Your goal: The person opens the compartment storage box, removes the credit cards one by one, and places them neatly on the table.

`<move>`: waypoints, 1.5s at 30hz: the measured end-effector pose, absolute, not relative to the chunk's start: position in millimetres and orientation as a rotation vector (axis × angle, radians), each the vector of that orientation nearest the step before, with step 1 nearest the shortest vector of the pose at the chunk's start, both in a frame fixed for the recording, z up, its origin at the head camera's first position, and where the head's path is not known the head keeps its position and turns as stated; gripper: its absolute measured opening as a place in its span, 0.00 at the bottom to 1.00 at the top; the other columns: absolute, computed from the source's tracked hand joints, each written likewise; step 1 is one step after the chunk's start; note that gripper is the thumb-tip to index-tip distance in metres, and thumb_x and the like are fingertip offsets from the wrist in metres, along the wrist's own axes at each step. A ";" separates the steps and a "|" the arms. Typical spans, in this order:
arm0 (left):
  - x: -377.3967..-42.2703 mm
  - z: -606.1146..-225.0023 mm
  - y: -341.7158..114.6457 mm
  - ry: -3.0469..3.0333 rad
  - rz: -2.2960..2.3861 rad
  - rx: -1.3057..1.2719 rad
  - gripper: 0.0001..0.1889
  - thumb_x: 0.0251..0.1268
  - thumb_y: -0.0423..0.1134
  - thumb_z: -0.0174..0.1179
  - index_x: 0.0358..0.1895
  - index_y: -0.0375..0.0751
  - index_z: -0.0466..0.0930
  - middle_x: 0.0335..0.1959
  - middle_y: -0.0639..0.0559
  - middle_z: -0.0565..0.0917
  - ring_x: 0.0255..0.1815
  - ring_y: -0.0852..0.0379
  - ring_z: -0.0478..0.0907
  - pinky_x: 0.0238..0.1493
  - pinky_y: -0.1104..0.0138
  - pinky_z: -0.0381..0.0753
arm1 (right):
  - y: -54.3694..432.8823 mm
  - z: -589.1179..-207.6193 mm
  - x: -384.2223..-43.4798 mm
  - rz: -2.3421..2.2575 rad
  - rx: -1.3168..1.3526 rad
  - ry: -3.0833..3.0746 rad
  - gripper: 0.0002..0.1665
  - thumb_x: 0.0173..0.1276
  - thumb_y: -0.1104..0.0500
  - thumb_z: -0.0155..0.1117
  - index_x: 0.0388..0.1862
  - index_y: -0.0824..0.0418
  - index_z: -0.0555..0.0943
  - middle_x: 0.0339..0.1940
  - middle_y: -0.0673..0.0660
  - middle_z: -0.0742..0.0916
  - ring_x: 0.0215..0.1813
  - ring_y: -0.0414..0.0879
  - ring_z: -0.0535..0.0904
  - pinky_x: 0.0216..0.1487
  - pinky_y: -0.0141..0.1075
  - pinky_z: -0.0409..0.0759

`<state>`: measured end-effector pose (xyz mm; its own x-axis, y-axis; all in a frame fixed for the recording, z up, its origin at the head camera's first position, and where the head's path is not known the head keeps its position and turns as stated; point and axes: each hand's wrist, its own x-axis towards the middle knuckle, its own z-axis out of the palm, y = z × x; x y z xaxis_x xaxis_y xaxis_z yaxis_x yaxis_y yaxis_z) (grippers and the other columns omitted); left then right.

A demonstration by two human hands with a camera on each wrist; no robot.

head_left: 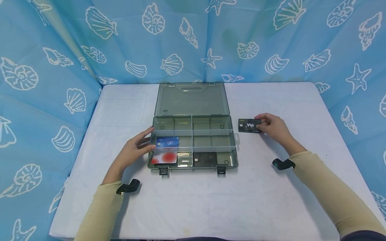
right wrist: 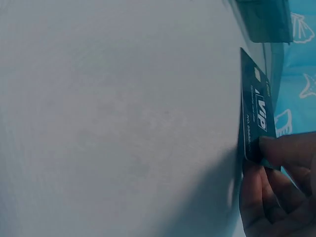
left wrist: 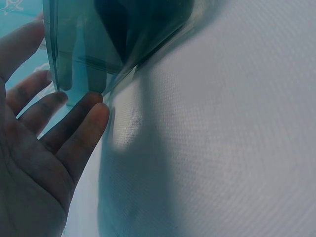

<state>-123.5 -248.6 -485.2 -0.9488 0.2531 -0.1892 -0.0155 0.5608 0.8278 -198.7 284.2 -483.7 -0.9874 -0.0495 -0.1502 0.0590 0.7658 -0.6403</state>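
Pinching black card (head_left: 248,126) at right end: right hand (head_left: 275,130); left hand (head_left: 132,151) spread against case (head_left: 213,141).

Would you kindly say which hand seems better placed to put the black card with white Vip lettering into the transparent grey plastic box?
The right hand, most likely: it pinches the black Vip card just right of the box, while the left hand touches its other side.

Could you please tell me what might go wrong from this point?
The right hand pinches the black Vip card only near one end, so the card might swivel or slip. The clear tab on the right side of the box could catch the card if it passes low. The left hand touches the box's left edge, so pressing too hard might nudge the box sideways.
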 end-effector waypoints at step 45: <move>-123.0 -484.6 -250.2 2.507 1.369 0.223 0.41 0.70 0.48 0.67 0.82 0.55 0.57 0.82 0.46 0.56 0.74 0.32 0.65 0.69 0.38 0.68 | 277.7 -495.2 -193.7 -0.976 -0.008 2.935 0.23 0.73 0.64 0.62 0.66 0.67 0.76 0.58 0.67 0.79 0.51 0.60 0.78 0.48 0.51 0.78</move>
<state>-123.0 -250.2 -484.6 -0.9501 0.2642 -0.1660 0.0033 0.5403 0.8414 -193.7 277.7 -495.2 -0.9988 -0.0204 -0.0445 0.0104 0.8008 -0.5988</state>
